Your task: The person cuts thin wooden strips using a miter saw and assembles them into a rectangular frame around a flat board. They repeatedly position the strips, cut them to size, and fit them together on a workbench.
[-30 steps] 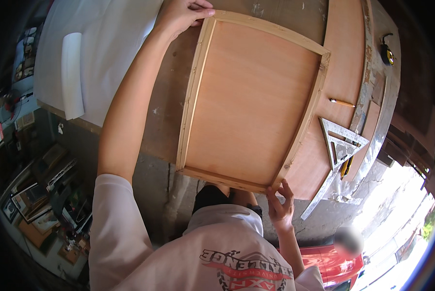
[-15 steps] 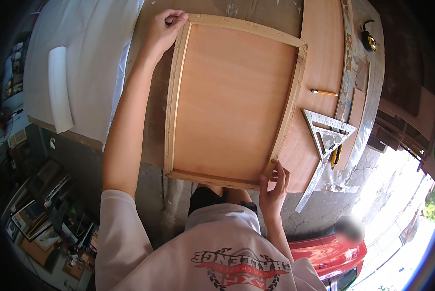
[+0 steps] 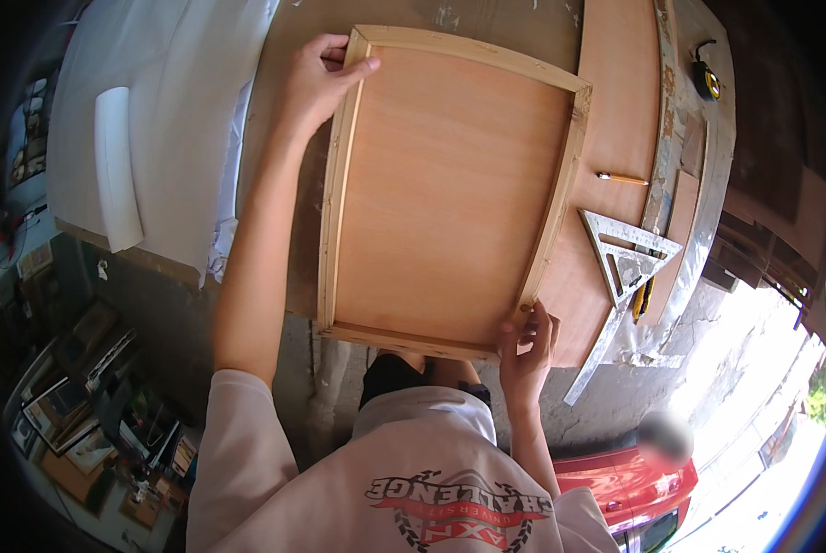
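A rectangular wooden frame [image 3: 339, 184] with a thin brown panel [image 3: 450, 194] inside its rails lies before me, its near edge over my legs. At its far left corner my left hand [image 3: 328, 83] grips the side rail, thumb over the inner edge and fingers outside. My right hand [image 3: 529, 355] holds the near right corner, its fingers bent around the wood. To the right of the frame lie a metal triangular square [image 3: 623, 241] and a short pencil [image 3: 623, 179].
A tape measure [image 3: 707, 83], a long metal ruler [image 3: 593, 355] and a yellow cutter [image 3: 644, 300] lie on the right. White sheeting [image 3: 187, 101] with a white roll [image 3: 118, 170] covers the left. Beyond the table stand a red car [image 3: 629, 488] and stacked frames [image 3: 72, 415].
The frame has shifted slightly right. My left hand has slid a little down its side rail, and the thumb now lies over the inner edge. My right hand stays at its corner.
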The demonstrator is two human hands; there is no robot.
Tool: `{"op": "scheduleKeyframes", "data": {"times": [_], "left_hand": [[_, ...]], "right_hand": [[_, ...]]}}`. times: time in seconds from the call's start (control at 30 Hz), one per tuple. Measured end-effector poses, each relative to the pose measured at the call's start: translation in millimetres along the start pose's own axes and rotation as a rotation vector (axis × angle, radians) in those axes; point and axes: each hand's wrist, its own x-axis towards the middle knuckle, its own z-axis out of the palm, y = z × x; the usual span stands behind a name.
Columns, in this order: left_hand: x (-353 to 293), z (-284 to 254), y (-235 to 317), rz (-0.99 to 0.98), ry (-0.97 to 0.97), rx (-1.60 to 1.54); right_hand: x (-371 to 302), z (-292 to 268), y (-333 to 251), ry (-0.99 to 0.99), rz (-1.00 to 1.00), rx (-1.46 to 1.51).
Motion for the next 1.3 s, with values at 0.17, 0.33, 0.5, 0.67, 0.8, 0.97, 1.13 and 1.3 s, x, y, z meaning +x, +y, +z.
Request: {"op": "scheduleKeyframes", "data": {"times": [0.17,0.33,0.5,0.67,0.8,0.97,1.13,1.3], "left_hand": [[-39,4,-6,0.094,0.144,0.398],[-107,1,-12,-0.008,0.089,0.366],[-140,6,-10,0.037,0.124,0.4],[-149,11,-2,-0.066,0.153,0.368],[-148,11,1,0.001,0.187,0.398],[-180,4,-9,0.06,0.304,0.241],[-288,19,-2,0.236,0.264,0.254],[-358,103,19,0.615,-0.304,0.04]], "right_hand": [[12,4,-8,0.051,-0.004,0.001],[18,4,-9,0.044,0.063,-0.002],[18,6,-8,0.05,0.081,0.02],[19,6,-4,0.04,0.079,0.013],[19,6,-6,0.023,0.085,0.016],[37,-6,-35,0.17,-0.22,-0.16],[132,-13,-103,0.105,-0.675,-0.106],[253,42,-195,-0.097,-1.052,-0.079]]}}
